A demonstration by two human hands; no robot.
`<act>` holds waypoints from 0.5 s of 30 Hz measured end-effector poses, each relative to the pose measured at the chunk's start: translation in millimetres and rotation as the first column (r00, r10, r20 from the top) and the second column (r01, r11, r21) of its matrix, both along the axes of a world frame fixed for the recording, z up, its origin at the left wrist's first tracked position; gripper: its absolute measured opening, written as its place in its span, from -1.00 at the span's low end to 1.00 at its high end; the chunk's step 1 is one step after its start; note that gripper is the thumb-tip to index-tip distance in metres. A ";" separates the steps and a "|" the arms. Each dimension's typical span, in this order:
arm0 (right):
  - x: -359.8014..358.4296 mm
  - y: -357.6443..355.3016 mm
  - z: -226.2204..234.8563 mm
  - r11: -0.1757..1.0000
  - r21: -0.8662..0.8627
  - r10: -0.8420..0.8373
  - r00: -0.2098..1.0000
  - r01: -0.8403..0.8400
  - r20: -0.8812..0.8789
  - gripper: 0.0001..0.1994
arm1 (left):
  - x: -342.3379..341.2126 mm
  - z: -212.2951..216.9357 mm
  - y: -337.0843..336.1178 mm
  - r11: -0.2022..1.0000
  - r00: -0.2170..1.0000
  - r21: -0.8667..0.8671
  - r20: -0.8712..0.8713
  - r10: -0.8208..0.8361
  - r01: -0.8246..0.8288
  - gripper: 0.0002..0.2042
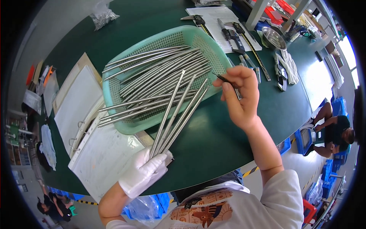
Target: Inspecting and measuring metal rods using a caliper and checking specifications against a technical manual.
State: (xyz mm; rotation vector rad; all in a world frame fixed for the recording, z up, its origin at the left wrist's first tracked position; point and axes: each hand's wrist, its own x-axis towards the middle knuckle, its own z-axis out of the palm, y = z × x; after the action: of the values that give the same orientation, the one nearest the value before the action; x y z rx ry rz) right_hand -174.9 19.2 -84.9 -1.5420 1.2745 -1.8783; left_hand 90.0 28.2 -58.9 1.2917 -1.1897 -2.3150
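Note:
My left hand (143,171), in a white glove, is closed round the lower ends of several slim metal rods (176,114). The rods fan out upward over the near rim of a mint-green perforated plastic basket (110,91). More metal rods (160,72) lie in that basket, mostly side by side, and some stick out over its left rim. My bare right hand (242,95) pinches a slim, dark, pointed pen-like tool (224,79) between thumb and fingers, beside the basket's right end. Its tip points toward the rods, apart from them; its exact kind is unclear.
An open ring binder (82,131) with papers lies left of the basket, partly under it. Calipers (238,28), a micrometer (230,36), a metal bowl (273,37) and white gloves (289,66) sit at the far right. A bag of parts (102,17) lies at the back. Other people sit further off.

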 end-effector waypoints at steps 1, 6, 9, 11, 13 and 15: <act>-4.6 -1.2 3.9 1.000 0.006 -0.025 0.994 0.025 -0.105 -0.78 | 3.6 -4.3 -0.1 0.963 0.990 -0.268 0.139 0.006 0.032 -0.85; -21.7 1.8 8.2 0.995 0.066 -0.057 0.968 0.075 -0.245 -0.78 | 14.3 1.3 -5.6 0.688 0.875 -0.677 0.467 0.128 0.261 -0.82; -19.3 -0.3 3.2 0.996 0.017 -0.080 0.974 0.085 -0.210 -0.78 | 5.6 -6.1 -4.2 0.617 0.908 -0.756 0.391 0.154 0.221 -0.81; -19.0 -0.9 2.7 0.996 0.039 -0.066 0.978 0.076 -0.198 -0.78 | -3.4 -12.0 -4.4 0.540 0.963 -0.840 0.183 0.199 0.048 -0.83; -18.2 -0.3 3.7 0.996 0.056 -0.055 0.980 0.066 -0.190 -0.78 | -15.4 -22.2 -5.5 0.598 0.979 -0.797 0.045 0.197 -0.084 -0.85; -15.7 -4.6 -1.0 0.998 -0.019 -0.062 0.990 0.060 -0.129 -0.78 | -34.0 -26.0 -10.4 0.702 0.969 -0.671 -0.117 0.218 -0.239 -0.87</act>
State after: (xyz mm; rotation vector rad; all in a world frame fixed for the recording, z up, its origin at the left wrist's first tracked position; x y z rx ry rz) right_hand -190.6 14.6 -85.9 -1.6748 1.3805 -1.8554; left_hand 56.0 17.8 -84.9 1.0327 -1.5567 -1.4678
